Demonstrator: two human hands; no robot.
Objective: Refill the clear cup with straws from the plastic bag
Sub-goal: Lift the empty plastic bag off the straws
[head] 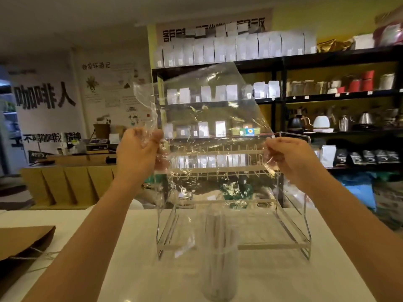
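I hold a clear plastic bag (207,110) up in front of me, stretched flat between both hands, and it looks empty. My left hand (137,153) pinches its lower left edge. Its lower right edge is gripped by my right hand (287,158). Below the bag, on the white table (122,258), stands a tall clear cup (219,253) with clear straws (216,234) standing upright inside it. The cup sits directly under the gap between my hands, near the table's front edge.
A clear acrylic and wire rack (235,192) stands on the table just behind the cup. A brown paper bag (24,240) lies at the table's left edge. Dark shelves (327,94) with pouches, kettles and tins fill the background.
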